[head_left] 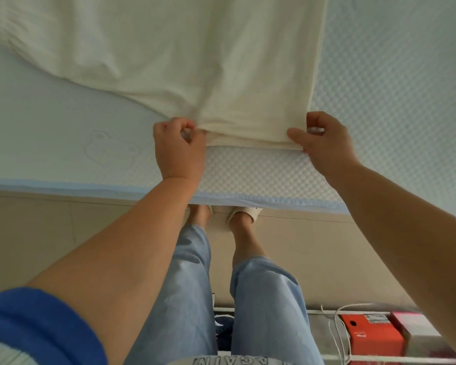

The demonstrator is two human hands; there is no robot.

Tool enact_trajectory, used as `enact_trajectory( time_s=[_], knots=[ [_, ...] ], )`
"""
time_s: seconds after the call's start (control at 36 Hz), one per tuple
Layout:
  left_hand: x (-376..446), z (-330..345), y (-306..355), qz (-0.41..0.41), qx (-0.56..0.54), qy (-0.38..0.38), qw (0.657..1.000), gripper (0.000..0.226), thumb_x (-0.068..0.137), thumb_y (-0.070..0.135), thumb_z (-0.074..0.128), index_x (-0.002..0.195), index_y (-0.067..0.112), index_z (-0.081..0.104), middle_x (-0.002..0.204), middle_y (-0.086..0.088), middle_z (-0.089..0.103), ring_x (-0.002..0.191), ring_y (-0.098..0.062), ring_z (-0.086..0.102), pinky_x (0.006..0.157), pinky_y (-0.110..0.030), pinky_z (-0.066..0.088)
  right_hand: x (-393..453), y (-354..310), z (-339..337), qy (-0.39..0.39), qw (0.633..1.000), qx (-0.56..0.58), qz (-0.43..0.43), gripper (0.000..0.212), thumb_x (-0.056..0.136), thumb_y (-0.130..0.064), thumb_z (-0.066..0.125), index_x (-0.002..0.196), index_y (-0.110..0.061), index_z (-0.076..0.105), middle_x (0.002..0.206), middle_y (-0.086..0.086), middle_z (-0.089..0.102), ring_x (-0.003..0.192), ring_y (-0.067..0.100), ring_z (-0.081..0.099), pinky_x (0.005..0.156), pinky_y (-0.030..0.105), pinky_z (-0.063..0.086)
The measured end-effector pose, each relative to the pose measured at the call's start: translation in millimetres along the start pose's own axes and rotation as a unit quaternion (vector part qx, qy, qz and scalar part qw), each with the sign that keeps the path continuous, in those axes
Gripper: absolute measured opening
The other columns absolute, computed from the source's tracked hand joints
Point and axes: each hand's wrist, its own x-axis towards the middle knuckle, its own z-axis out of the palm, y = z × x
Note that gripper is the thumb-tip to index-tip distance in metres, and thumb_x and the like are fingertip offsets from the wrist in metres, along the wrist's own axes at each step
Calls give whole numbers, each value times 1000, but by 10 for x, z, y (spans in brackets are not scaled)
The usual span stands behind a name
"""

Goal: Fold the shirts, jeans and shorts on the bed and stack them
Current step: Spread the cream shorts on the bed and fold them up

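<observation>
We pinched the near hem of the cream shirt with our left hand and right hand, over the bed.

A cream shirt is lying spread on the bed, its near hem close to the bed's near edge. The left hand is pinching the hem's left corner, fingers curled round bunched cloth. The right hand is gripping the right corner. Below, the person is standing in pale jeans and slippers. An orange box is sitting at the near right.
</observation>
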Motion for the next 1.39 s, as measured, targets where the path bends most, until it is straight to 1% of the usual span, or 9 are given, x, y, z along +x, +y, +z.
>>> enact_trajectory(
  time_s=[0.14, 0.42, 0.53, 0.61, 0.81, 0.94, 1.14, 1.25, 1.39],
  knots=[
    [39, 78, -72, -9, 47, -34, 998, 33, 79, 48, 64, 94, 24, 47, 84, 7, 54, 70, -12, 50, 62, -27, 36, -62, 53, 47, -43, 999, -8, 20, 16, 84, -34, 66, 97, -34, 58, 87, -6, 65, 83, 16, 66, 80, 34, 55],
    [-181, -29, -53, 89, -43, 40, 994, 21, 85, 19, 50, 104, 15, 57, 59, 8, 51, 53, -13, 51, 55, -23, 36, -53, 96, -80, 48, 983, 145, 98, 12, 83, -25, 70, 72, -24, 66, 71, -13, 68, 75, 10, 65, 71, 26, 54],
    [-278, 35, -137, -72, -174, 3, 982, 16, 86, 8, 55, 89, 23, 56, 75, -1, 63, 68, -18, 65, 69, -36, 56, -113, 197, -57, 29, 982, 141, 120, 13, 82, -13, 70, 75, -20, 63, 71, -9, 63, 74, 11, 64, 71, 25, 52],
    [-221, 89, -198, -193, -264, -21, 945, 28, 79, -6, 57, 73, 22, 57, 64, 6, 57, 56, -4, 57, 66, -30, 56, -127, 242, -19, 26, 982, 136, 131, 15, 81, -9, 70, 76, -19, 59, 72, -6, 60, 72, 11, 63, 69, 26, 53],
    [-157, -49, -268, -271, -360, -94, 888, 26, 78, -14, 56, 73, 12, 56, 74, -4, 60, 67, -14, 64, 64, -21, 54, -114, 212, -17, 24, 983, 117, 141, 18, 78, -13, 72, 86, -21, 58, 84, -4, 62, 73, 12, 63, 68, 27, 53],
    [-92, -110, -240, -316, -398, -178, 843, 13, 87, 21, 61, 96, 12, 62, 82, -3, 73, 78, -16, 72, 64, -25, 56, -138, 176, -4, 2, 985, 69, 158, 16, 80, -34, 72, 83, -21, 62, 78, -4, 64, 64, 11, 62, 68, 30, 55],
    [-72, -88, -315, -287, -309, -164, 892, 12, 84, 23, 70, 80, 15, 61, 63, 4, 71, 62, -10, 69, 59, -20, 53, -229, 185, 64, 40, 985, 11, 169, 16, 87, -35, 64, 83, -20, 62, 70, -3, 60, 64, 14, 58, 68, 33, 54],
    [-109, -167, -339, -287, -242, -180, 909, 20, 84, 34, 67, 79, 15, 65, 67, 0, 71, 58, -9, 66, 54, -20, 52, -328, 141, 143, 154, 974, -155, 57, 22, 88, -28, 57, 107, -19, 53, 101, -8, 54, 89, 13, 54, 75, 28, 44],
    [-159, -259, -245, 8, 11, -4, 1000, 32, 83, 31, 56, 60, 11, 52, 56, 1, 52, 53, -9, 44, 56, -20, 34, -378, -20, 319, 115, 927, -271, -230, 30, 88, -15, 56, 116, -5, 58, 123, 10, 52, 118, 26, 45, 100, 37, 37]
  ],
)
